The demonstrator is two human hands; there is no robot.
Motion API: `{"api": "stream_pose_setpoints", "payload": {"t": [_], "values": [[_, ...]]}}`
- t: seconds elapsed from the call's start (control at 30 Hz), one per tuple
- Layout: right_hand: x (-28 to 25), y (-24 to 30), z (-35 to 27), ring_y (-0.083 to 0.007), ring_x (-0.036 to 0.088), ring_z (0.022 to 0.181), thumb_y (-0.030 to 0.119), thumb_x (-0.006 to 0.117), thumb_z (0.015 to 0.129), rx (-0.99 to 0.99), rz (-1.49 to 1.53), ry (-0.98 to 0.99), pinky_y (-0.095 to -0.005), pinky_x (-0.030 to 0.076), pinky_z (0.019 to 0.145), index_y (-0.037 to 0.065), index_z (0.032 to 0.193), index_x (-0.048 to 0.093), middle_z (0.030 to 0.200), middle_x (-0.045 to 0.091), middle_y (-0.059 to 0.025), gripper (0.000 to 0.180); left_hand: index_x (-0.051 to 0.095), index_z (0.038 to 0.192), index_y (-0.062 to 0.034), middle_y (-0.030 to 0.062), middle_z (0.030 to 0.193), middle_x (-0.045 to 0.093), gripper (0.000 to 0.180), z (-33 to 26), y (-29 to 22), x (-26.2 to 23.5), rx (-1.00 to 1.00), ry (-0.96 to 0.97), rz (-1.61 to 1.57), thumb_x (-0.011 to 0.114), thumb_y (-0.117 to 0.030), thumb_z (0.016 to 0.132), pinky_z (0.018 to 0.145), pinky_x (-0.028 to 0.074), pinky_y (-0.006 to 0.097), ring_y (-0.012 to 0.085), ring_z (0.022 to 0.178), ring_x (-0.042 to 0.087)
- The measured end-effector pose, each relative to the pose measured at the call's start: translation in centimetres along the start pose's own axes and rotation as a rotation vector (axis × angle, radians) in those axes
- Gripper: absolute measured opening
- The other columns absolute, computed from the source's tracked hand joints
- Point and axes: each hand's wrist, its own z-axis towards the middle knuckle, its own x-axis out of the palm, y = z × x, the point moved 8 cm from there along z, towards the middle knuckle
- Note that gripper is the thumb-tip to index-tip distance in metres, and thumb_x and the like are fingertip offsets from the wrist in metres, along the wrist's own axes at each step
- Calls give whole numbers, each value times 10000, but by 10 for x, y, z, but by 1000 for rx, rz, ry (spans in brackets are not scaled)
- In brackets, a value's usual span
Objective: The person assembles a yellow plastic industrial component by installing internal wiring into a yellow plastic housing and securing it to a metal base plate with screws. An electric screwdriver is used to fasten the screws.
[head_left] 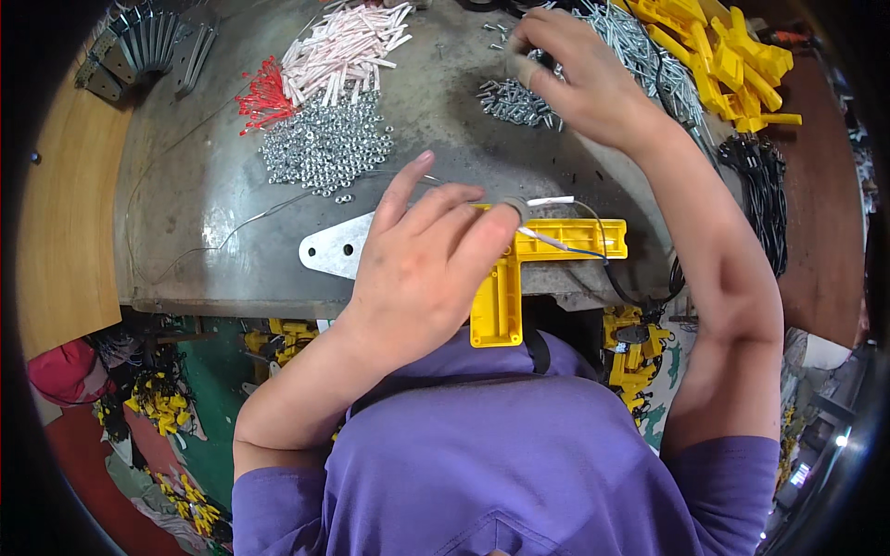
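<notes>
- While your left hand (417,264) covers its middle, the T-shaped yellow housing (497,306) sits near the centre of the frame, ribbed inside facing up, its stem pointing to the lower edge.
- To its left, a silver metal plate (326,248) with holes shows from under that same hand.
- Your left index finger points up and away, with your thumb bent over the housing; whether these fingers grip it or only rest there, you cannot tell from this view.
- By your thumb tip lie a white sleeve (553,200) and a blue wire (586,253), the latter crossing the housing's right arm.
- A black cord (638,302) loops just right of the housing.
- At upper centre-right, your right hand (579,79) curls over short screws (517,102), thumb and fingers close together; a pinched screw cannot be made out.
- Beyond it are long silver screws (654,60), then yellow parts (723,56) at upper right, above black cables (762,199).
- At upper left of centre, silver nuts (324,144) touch red pieces (266,97) and pale pink sleeves (348,46).
- Metal brackets (148,44) stand at the table's (218,157) upper-left corner.
</notes>
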Motion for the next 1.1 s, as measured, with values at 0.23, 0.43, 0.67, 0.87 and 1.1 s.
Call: {"api": "stream_pose_setpoints", "payload": {"t": [0.23, 0.43, 0.67, 0.87, 1.1], "values": [[2, 106, -77, -260, 539, 759, 219, 693, 727, -13, -111, 167, -386, 378, 706, 75, 775, 570, 789, 525, -61, 195, 558, 1005, -79, 37, 755, 553, 242, -13, 8, 1, -22, -84, 4, 597, -93, 766, 1023, 355, 557, 209, 849, 577], [10, 108, -110, -243, 555, 814, 153, 696, 663, -108, -30, 93, -382, 393, 772, 73, 823, 599, 871, 558, -59, 203, 529, 979, -41, 70, 822, 618, 349, -20, -3, 1, 153, -27, -99, 639, -5, 650, 1040, 305, 617, 260, 873, 612], [12, 103, -104, -254, 542, 840, 225, 735, 654, 25, -11, 103, -398, 386, 823, 72, 859, 616, 900, 543, -69, 282, 535, 1019, -40, 82, 888, 617, 407, -12, 4, 9, -21, 7, 47, 660, -66, 633, 1054, 279, 613, 272, 953, 596], [17, 106, -110, -254, 529, 859, 243, 744, 650, -23, -70, 93, -409, 388, 832, 76, 872, 621, 928, 524, -67, 303, 503, 1072, -42, 112, 988, 596, 497, -10, 8, 12, -85, 90, -43, 688, -104, 615, 1019, 346, 574, 307, 986, 574], [-7, 107, -116, -282, 537, 972, 309, 766, 652, -49, -109, 102, -427, 395, 887, 106, 1090, 603, 1079, 545, -94, 510, 515, 1070, -28, 150, 979, 581, 497, -8, 12, 9, -92, 54, -80, 688, -97, 610, 971, 400, 557, 335, 953, 566]]}}
